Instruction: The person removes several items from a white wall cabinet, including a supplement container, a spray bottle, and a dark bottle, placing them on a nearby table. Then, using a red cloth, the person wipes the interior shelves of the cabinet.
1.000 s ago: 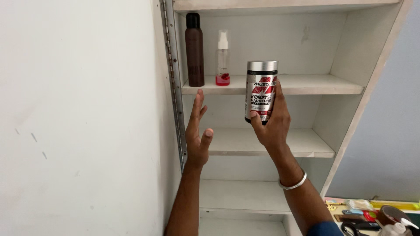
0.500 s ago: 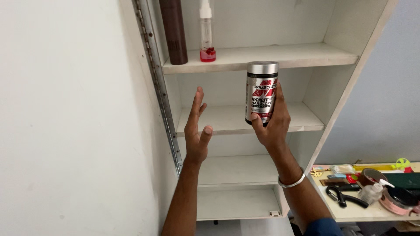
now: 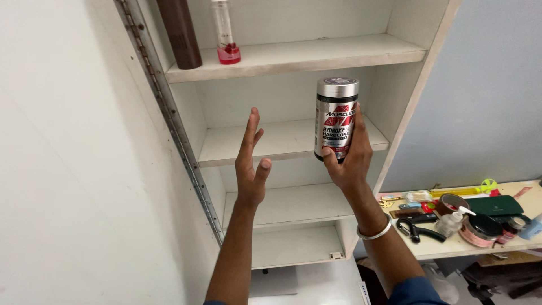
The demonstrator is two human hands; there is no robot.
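My right hand point(image 3: 348, 161) holds a tall silver-capped supplement bottle point(image 3: 336, 116) with a grey, red and black label, upright in front of the white shelf unit point(image 3: 293, 56). A metal bangle point(image 3: 373, 231) circles that wrist. To the left of the bottle my left hand point(image 3: 250, 164) is raised, fingers spread, palm toward the bottle, holding nothing. On the upper shelf stand a dark brown spray can point(image 3: 179, 34) and a clear spray bottle point(image 3: 225, 34) with red contents.
A long metal hinge strip point(image 3: 169, 121) runs down the cabinet's left edge beside a white wall. Lower shelves point(image 3: 293, 203) are bare. A cluttered table point(image 3: 451, 248) at the right holds a hand gripper, tape roll, small pump bottle and a dark case.
The view has tilted down and rightward, so the shelves shifted up and left and more of the table shows. Both hands and the bottle keep nearly the same pose.
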